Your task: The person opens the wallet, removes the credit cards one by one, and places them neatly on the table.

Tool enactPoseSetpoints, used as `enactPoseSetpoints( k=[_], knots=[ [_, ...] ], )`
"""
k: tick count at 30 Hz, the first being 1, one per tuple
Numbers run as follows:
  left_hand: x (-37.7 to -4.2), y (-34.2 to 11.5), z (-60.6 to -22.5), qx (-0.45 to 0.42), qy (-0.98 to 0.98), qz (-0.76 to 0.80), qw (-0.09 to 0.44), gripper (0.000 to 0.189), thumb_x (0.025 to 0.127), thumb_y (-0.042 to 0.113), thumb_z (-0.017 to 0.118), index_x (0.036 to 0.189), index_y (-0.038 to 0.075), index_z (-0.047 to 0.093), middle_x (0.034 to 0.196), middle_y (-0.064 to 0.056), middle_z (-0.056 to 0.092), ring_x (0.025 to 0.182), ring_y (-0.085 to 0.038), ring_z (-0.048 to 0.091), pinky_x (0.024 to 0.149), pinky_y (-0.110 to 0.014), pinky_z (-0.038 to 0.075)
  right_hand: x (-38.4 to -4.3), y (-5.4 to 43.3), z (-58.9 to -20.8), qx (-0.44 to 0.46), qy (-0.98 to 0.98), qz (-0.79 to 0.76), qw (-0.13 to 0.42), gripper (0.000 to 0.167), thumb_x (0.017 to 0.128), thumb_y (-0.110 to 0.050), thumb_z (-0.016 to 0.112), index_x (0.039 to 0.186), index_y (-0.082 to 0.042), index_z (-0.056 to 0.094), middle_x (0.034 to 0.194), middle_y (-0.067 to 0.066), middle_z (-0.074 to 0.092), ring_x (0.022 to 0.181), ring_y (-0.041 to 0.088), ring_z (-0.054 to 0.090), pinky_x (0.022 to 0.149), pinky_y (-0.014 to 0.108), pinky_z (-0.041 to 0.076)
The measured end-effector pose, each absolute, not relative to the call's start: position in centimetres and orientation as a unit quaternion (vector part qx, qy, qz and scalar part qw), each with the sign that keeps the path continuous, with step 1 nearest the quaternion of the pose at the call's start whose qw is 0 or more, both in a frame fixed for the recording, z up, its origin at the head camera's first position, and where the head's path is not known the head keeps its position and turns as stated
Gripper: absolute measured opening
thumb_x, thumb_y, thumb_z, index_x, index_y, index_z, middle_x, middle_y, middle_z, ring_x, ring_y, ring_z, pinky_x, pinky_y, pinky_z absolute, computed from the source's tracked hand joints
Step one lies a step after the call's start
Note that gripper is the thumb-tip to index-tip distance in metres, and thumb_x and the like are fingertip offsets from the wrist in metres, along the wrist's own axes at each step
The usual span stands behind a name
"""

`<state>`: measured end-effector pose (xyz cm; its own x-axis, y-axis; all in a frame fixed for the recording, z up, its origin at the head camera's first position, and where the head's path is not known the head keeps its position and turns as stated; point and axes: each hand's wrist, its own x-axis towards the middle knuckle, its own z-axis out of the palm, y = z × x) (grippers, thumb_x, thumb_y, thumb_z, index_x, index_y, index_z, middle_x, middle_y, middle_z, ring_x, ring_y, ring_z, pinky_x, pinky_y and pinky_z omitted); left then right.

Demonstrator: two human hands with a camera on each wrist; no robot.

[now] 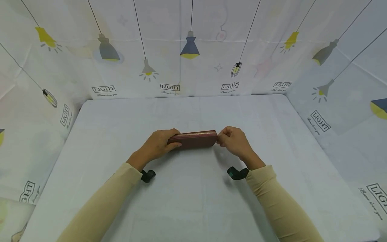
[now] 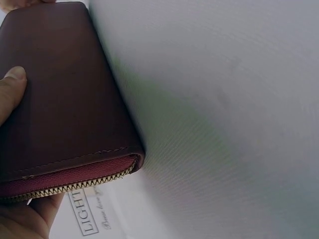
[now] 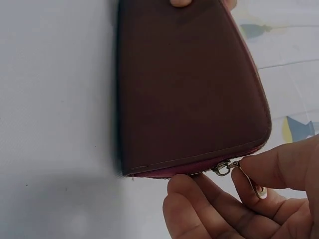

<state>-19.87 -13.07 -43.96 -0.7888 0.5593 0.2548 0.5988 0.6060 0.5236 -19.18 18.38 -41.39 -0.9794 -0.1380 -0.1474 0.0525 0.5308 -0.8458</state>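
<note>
"LIGHT" repeats across the white lamp-printed cloth walls (image 1: 208, 50), the small script beneath hard to read. Mid-worktop (image 1: 181, 201), a dark brown leather-look zip wallet (image 1: 196, 142) stands on edge; the left hand (image 1: 157, 143) grips its left end, some fingers hidden behind; the right hand (image 1: 237, 141) pinches the brassy metal zip pull (image 3: 262, 192).

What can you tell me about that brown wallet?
The wallet is brown and leather-looking, with stitching, reddish edging and a gold-coloured zipper. It stands on a long edge on the white table, zipper upward; whether fully zipped is unclear. The left hand grips one end; at the other, the right hand pinches the zipper pull.
</note>
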Motion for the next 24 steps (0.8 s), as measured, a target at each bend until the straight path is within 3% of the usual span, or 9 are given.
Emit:
enactPoseSetpoints(
  k=[11,15,19,24],
  knots=[
    [-19.9,-13.0,-44.1,-0.325,-0.897,-0.299,0.035,0.027,0.096,0.025,0.077,0.119,0.014,0.068,0.104,0.001,0.076,0.083,-0.013,0.064,0.077,-0.036,0.054,-18.8,18.3,-40.5,-0.042,0.875,-0.478,0.07,0.019,0.107,-0.017,0.057,0.105,0.0,0.065,0.113,0.017,0.074,0.108,0.035,0.072,0.088,0.039,0.061],
    [-19.9,-13.0,-44.2,-0.324,-0.897,-0.299,0.038,0.027,0.096,0.024,0.078,0.119,0.014,0.068,0.103,0.001,0.075,0.083,-0.014,0.064,0.077,-0.037,0.054,-18.5,18.0,-40.0,-0.05,0.886,-0.46,0.036,0.018,0.105,-0.02,0.062,0.101,-0.004,0.069,0.101,0.013,0.074,0.094,0.032,0.072,0.075,0.036,0.059],
    [-19.9,-13.0,-44.3,-0.322,-0.898,-0.299,0.036,0.027,0.096,0.024,0.078,0.118,0.014,0.068,0.103,0.001,0.075,0.083,-0.014,0.064,0.077,-0.036,0.054,-18.3,17.4,-39.6,-0.067,0.9,-0.43,0.004,0.017,0.104,-0.021,0.063,0.097,-0.007,0.071,0.087,0.01,0.071,0.078,0.024,0.061,0.063,0.035,0.048],
    [-19.9,-13.0,-44.2,-0.321,-0.898,-0.298,0.036,0.027,0.095,0.024,0.078,0.118,0.014,0.068,0.103,0.001,0.075,0.083,-0.014,0.065,0.078,-0.036,0.055,-18.2,16.6,-39.6,-0.087,0.91,-0.404,-0.027,0.016,0.104,-0.019,0.063,0.099,-0.008,0.073,0.099,0.008,0.076,0.096,0.027,0.066,0.072,0.039,0.05]
  ],
)
